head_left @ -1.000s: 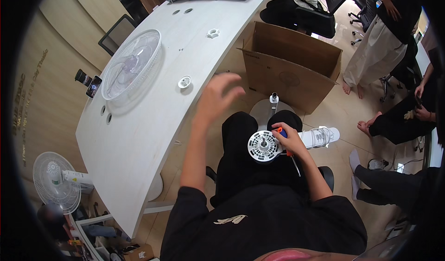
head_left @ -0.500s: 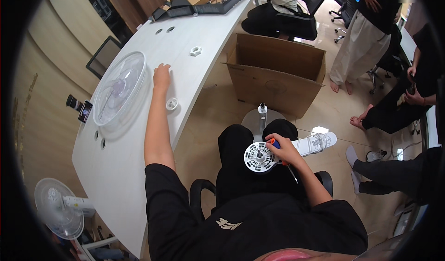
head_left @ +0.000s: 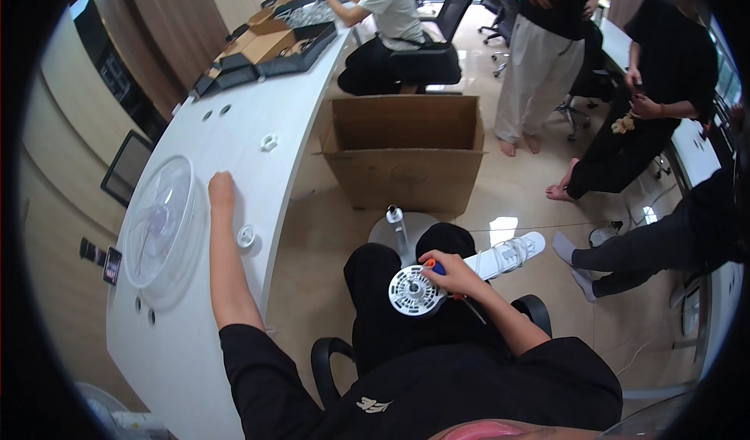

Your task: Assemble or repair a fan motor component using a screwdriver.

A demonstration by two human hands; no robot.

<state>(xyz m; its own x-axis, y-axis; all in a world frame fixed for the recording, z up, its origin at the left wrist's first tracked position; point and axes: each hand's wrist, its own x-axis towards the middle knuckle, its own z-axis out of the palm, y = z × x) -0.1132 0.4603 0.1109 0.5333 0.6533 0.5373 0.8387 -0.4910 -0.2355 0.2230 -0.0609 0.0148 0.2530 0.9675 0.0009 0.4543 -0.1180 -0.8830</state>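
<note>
On the white table, my left hand [head_left: 223, 190] rests with its fingers curled in, beside the fan's round cage with clear blades [head_left: 160, 220]. Whatever it may hold is hidden. A small white round cap [head_left: 247, 235] lies near my left forearm, and a white ring-shaped nut [head_left: 269, 142] farther off. Over my lap, my right hand [head_left: 453, 274] is closed around a screwdriver [head_left: 439, 269] with a blue and orange handle, its shaft pointing down to the right. The same hand is against the white slotted fan motor head [head_left: 416, 290]. Its white body [head_left: 508, 258], wrapped with cord, extends right.
A fan stand pole [head_left: 397, 225] on a round base stands beyond my knees. Behind it is an open cardboard box [head_left: 406, 171]. Black trays and cartons [head_left: 266, 46] sit at the table's far end. Several people are nearby; a phone [head_left: 112, 266] is at the table's left edge.
My left hand's fingers, stretched out before, are now curled in. The view has shifted, showing more of the far room. My right hand keeps its grip on the screwdriver.
</note>
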